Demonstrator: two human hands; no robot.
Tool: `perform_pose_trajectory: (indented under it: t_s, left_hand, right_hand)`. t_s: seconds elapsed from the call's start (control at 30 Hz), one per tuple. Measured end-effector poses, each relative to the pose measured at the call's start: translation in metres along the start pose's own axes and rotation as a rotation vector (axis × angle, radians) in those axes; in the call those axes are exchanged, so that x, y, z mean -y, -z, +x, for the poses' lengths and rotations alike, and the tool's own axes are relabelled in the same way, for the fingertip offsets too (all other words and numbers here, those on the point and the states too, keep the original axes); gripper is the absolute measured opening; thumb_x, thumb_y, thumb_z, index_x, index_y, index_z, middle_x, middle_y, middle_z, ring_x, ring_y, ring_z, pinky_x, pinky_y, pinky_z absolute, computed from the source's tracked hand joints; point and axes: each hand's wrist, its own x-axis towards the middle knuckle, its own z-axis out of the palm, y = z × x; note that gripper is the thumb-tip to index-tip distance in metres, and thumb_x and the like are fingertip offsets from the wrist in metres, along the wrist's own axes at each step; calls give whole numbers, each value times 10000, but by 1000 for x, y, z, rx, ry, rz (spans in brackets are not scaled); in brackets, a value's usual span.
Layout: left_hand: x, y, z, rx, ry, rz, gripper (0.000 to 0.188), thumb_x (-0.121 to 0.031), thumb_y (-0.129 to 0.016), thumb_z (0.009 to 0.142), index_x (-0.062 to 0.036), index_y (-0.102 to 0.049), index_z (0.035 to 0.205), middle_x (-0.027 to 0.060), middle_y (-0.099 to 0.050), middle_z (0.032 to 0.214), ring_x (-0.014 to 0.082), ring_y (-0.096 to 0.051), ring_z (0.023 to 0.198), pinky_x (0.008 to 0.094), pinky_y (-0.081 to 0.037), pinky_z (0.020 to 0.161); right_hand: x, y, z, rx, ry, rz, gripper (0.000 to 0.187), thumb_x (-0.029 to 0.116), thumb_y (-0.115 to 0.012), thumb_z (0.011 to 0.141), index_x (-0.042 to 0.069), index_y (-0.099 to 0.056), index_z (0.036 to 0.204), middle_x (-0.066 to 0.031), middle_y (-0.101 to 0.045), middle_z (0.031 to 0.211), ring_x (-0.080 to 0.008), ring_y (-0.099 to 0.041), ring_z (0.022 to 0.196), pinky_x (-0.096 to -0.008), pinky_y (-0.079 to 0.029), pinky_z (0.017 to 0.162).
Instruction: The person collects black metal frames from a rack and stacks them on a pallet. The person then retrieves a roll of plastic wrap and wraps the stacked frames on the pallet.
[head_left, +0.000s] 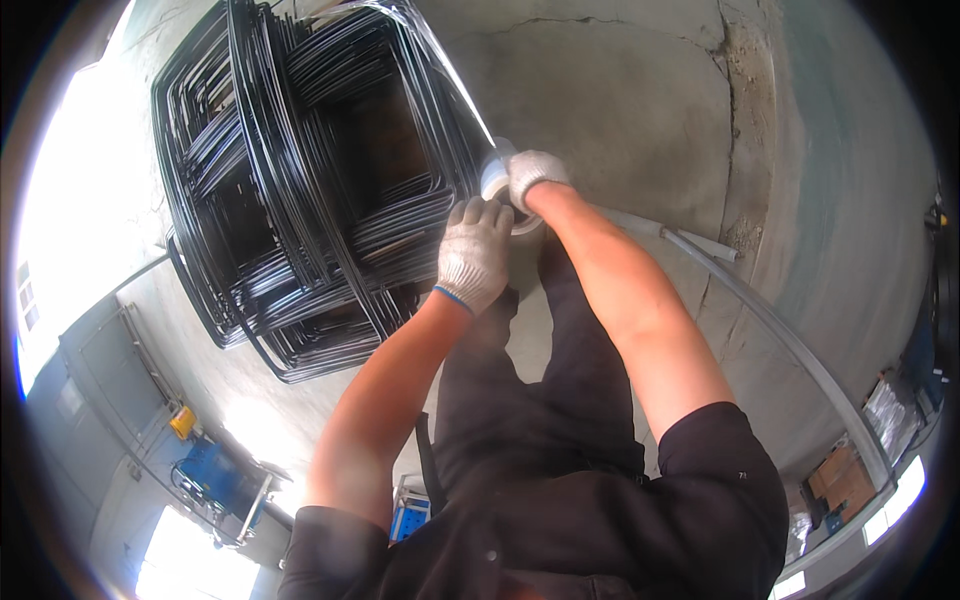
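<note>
A roll of clear stretch film (494, 178) is between my hands at the right side of a big stack of black bent-wire frames (290, 150). A taut strip of film (455, 75) runs from the roll up to the stack's far top edge. My right hand (537, 176), in a white knit glove, is closed on the roll's right side. My left hand (473, 248), gloved alike, has its fingers curled over the roll's near side, close against the frames; its fingertips are partly hidden. A pale round end of the roll shows below my right hand.
Grey concrete floor (620, 90) with a long crack surrounds the stack. A metal rail (790, 340) curves along the right. Blue equipment (215, 475) stands at the lower left, and a cardboard box (842, 482) lies at the lower right. My dark-trousered legs are close to the stack.
</note>
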Motion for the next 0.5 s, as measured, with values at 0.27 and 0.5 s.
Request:
perform_pose_trajectory:
  t_s: [0.27, 0.5]
  left_hand:
    - [-3, -96, -4, -19, 168, 105, 606, -251, -847, 769, -86, -626, 1309, 151, -614, 1374, 416, -486, 1310, 564, -358, 1174]
    - [6, -105, 14, -4, 188, 194, 326, -374, -841, 852, -101, -769, 1015, 130, -728, 1074, 425, -550, 1241, 617, -387, 1083]
  right_hand:
    - [2, 9, -8, 70, 104, 92, 317, 228, -775, 880, 80, -859, 1148, -177, -822, 1167, -367, -792, 1117, -458, -654, 933]
    - [-97, -120, -19, -272, -171, 1717, 493, 451, -801, 974, 89, -782, 1307, -78, -793, 1160, -179, -728, 1050, -312, -564, 939]
